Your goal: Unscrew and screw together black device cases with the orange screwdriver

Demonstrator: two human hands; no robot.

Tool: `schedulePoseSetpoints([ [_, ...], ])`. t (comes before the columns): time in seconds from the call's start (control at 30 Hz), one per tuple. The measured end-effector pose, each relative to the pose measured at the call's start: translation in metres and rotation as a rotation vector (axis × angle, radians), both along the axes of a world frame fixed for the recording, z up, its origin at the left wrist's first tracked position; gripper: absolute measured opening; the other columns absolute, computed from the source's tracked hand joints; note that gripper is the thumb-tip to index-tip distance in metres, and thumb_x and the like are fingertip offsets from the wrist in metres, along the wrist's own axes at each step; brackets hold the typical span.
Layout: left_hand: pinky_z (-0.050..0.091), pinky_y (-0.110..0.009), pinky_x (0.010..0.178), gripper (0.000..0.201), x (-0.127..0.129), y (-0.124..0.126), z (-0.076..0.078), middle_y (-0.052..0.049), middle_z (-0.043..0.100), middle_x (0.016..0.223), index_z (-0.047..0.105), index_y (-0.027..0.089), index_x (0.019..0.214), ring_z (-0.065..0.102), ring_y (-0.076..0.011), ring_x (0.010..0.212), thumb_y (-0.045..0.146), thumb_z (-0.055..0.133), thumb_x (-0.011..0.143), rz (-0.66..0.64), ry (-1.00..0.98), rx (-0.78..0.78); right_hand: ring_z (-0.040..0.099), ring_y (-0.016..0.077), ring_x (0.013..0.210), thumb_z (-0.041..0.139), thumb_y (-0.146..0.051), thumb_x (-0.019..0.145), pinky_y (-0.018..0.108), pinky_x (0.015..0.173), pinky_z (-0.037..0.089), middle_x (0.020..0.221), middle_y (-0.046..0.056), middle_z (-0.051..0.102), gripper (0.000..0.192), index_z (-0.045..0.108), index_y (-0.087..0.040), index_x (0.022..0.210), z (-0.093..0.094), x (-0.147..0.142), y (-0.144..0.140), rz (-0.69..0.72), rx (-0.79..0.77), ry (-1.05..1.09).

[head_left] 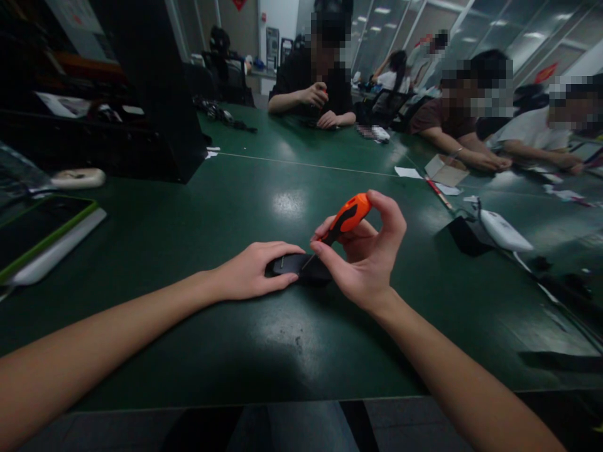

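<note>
A small black rounded object (pixel 316 269) lies on the green tabletop; its exact kind is unclear. My left hand (pixel 258 271) grips its left end, thumb on the near side and fingers along the far side. In my right hand (pixel 372 251) is a screwdriver (pixel 351 215) with an orange and black handle. It tilts up to the right, with a fingertip at the handle's top end and thumb and fingers around its lower part. The thin shaft points down onto the black object. Whether its tip sits in a screw cannot be made out.
The green table (pixel 188 351) has its near edge just before my lap. A green-edged device (pixel 47 232) lies at the left by a tall black panel (pixel 164 94). To the right are a small box (pixel 445 171) and a white device (pixel 506 230) with a cable. Several people sit opposite.
</note>
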State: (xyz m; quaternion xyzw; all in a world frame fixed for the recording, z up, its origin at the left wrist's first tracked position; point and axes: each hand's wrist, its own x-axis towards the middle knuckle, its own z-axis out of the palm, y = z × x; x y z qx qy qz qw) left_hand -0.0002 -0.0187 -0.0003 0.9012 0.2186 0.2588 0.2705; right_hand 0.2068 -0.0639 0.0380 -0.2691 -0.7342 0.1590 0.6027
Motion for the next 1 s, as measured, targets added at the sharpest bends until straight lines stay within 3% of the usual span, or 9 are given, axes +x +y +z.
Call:
schedulePoseSetpoints([
  [0.17,0.053,-0.034,0.09,0.039,0.0,0.0,0.0,-0.008,0.071,0.116,0.06,0.019,0.131,0.068,-0.0224,0.102,0.035,0.064,0.095,-0.002,-0.001,-0.005,0.068,0.0187,0.084,0.071,-0.03,0.09,0.043,0.074,0.063,0.104,0.0,0.06,0.068,0.029,-0.043,0.142,-0.002,0.0,0.001,-0.015,-0.007,-0.016],
  [0.37,0.053,-0.036,0.091,0.04,0.0,0.001,0.0,-0.009,0.071,0.119,0.059,0.02,0.132,0.068,-0.0238,0.105,0.035,0.064,0.095,-0.004,-0.001,-0.001,0.069,0.0189,0.088,0.07,-0.022,0.089,0.045,0.081,0.063,0.123,0.004,0.058,0.073,0.028,-0.042,0.145,0.003,0.004,0.0,0.011,-0.037,-0.115],
  [0.53,0.054,-0.036,0.091,0.04,0.0,0.001,0.0,-0.009,0.072,0.117,0.061,0.019,0.13,0.069,-0.0236,0.103,0.037,0.063,0.095,0.002,-0.001,0.011,0.067,0.02,0.096,0.068,-0.021,0.089,0.043,0.08,0.064,0.118,0.005,0.059,0.073,0.026,-0.039,0.145,0.005,0.006,-0.001,0.053,-0.044,-0.122],
  [0.77,0.054,-0.035,0.092,0.041,0.0,0.001,-0.001,-0.01,0.071,0.122,0.06,0.018,0.132,0.069,-0.024,0.107,0.036,0.063,0.096,-0.01,-0.012,0.018,0.069,0.016,0.088,0.065,-0.024,0.091,0.044,0.088,0.063,0.117,0.003,0.058,0.068,0.023,-0.041,0.143,0.01,0.01,0.0,0.151,-0.156,-0.096],
  [0.9,0.054,-0.036,0.09,0.042,0.0,0.001,0.0,-0.01,0.072,0.12,0.06,0.018,0.132,0.069,-0.0238,0.103,0.037,0.063,0.095,-0.007,-0.007,0.018,0.069,0.0146,0.083,0.068,-0.024,0.09,0.043,0.084,0.063,0.115,0.001,0.06,0.069,0.026,-0.042,0.142,0.008,0.011,0.003,0.192,-0.127,-0.07],
  [1.0,0.053,-0.037,0.094,0.041,0.0,0.001,0.0,-0.01,0.071,0.122,0.06,0.019,0.133,0.069,-0.0244,0.108,0.035,0.063,0.095,-0.008,-0.007,0.005,0.067,0.0177,0.091,0.075,-0.026,0.085,0.042,0.082,0.063,0.111,0.001,0.06,0.076,0.028,-0.042,0.142,0.006,0.012,0.006,0.146,-0.067,-0.099],
])
